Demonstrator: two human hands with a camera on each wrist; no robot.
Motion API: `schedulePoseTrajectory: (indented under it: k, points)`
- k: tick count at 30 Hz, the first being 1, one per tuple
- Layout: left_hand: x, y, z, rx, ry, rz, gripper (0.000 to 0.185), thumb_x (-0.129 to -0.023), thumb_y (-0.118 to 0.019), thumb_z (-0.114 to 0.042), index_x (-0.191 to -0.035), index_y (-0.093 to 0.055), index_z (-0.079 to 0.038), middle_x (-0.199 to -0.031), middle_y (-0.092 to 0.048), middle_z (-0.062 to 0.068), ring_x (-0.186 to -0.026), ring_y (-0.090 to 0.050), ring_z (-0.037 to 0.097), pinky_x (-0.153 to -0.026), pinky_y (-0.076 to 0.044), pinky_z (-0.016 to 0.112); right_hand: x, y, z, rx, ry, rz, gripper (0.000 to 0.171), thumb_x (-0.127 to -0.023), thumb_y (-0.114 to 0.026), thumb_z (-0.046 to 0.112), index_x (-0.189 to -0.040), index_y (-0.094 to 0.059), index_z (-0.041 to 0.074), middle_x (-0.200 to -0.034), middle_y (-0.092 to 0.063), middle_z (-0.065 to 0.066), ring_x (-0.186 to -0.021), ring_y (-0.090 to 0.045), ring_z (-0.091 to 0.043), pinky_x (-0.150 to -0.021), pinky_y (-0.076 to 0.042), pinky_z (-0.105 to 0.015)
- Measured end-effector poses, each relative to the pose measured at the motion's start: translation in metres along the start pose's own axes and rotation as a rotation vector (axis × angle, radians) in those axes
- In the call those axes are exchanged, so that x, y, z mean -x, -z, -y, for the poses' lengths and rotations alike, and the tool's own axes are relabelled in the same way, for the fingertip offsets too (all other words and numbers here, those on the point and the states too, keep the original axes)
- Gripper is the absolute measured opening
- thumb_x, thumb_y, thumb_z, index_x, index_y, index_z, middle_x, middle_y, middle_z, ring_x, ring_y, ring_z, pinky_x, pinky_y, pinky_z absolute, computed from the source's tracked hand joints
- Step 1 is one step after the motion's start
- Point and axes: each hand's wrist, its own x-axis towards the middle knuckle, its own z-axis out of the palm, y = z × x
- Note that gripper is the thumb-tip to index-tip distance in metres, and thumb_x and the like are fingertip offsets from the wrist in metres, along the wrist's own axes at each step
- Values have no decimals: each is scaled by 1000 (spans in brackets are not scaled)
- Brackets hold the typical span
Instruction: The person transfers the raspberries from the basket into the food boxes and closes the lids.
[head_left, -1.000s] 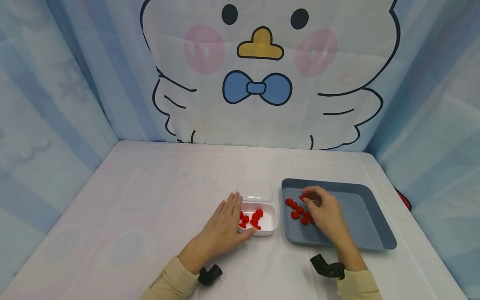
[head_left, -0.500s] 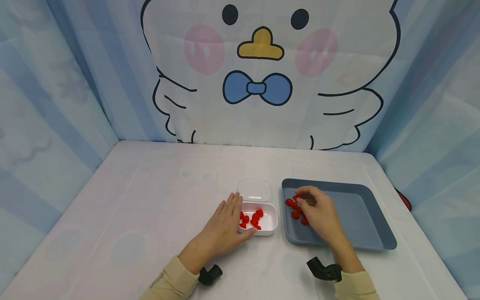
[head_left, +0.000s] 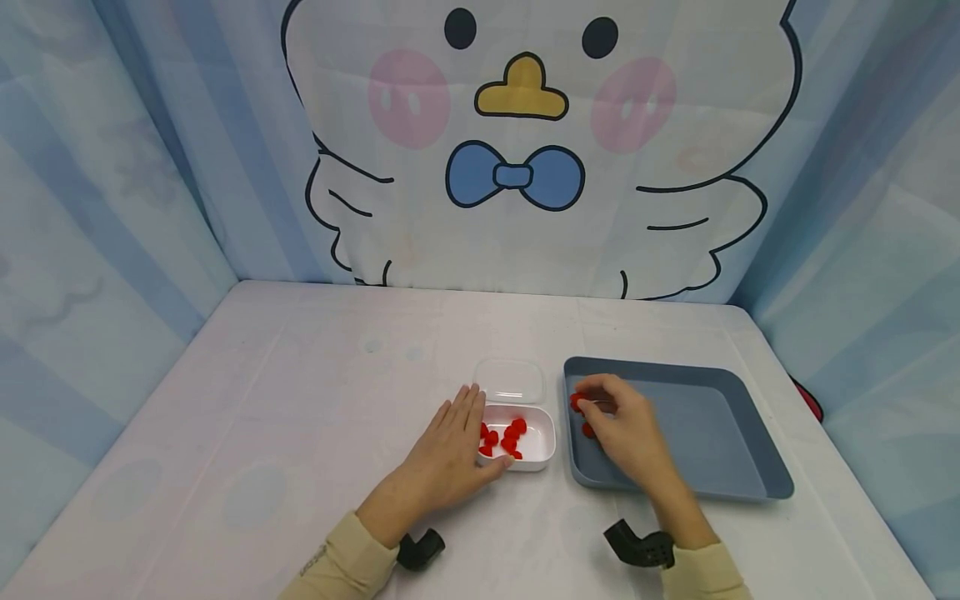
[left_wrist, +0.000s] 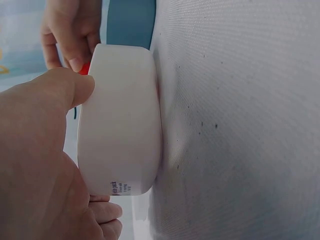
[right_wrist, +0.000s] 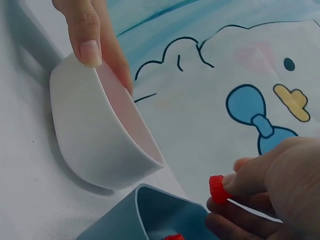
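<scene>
We see the right hand [head_left: 622, 429] over the near-left corner of the blue tray [head_left: 712, 450], its fingers [right_wrist: 235, 181] pinching one red piece [right_wrist: 217, 189] (more red pieces lie beneath). The left hand [head_left: 450, 454] cups the white box [head_left: 536, 454] on the surface [head_left: 300, 400], thumb and fingers curled round its wall.

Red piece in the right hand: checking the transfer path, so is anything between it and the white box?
Nothing visible blocks it. The red piece sits pinched in the right hand above the tray rim; the white box lies open beside it.
</scene>
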Motion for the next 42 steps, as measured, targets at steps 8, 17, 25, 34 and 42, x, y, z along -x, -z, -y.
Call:
schedulePoseTrajectory:
  k: [8,17,25,34,42]
  points:
    - [0,0,0,4,10,6,95,-92,-57,-58,-157,-18,-2,-166,-19,15,-155,-16,31,-124,-20,50,1,-6,5,2,18,18,21,-89,-68,-1,-110,-68,4,-105,-72,-7,-93,-69,-20,-80,-55,-16]
    - [0,0,-1,0,27,20,97,-91,-56,-61,-158,-16,-3,-166,-17,13,-155,-13,29,-125,-17,49,4,-13,12,6,26,56,23,-90,-69,2,-112,-67,9,-108,-71,-4,-94,-68,-17,-84,-60,-29]
    - [0,0,-1,-5,16,6,96,-91,-57,-59,-157,-19,-2,-166,-19,15,-155,-16,31,-124,-20,50,6,-21,15,9,46,60,23,-89,-70,2,-110,-69,11,-107,-70,-3,-95,-70,-18,-82,-61,-34]
    - [0,0,0,-22,4,-4,95,-91,-57,-60,-156,-21,0,-165,-21,16,-154,-18,31,-124,-21,50,7,-28,17,-18,110,72,25,-87,-71,-3,-109,-68,8,-105,-70,-4,-95,-70,-19,-86,-60,-38]
    - [-1,1,-1,-32,5,1,96,-91,-56,-60,-157,-20,-1,-165,-21,15,-154,-17,31,-124,-20,50,8,-32,21,-2,150,82,26,-86,-73,-2,-110,-69,9,-105,-69,-1,-94,-68,-14,-86,-60,-34]
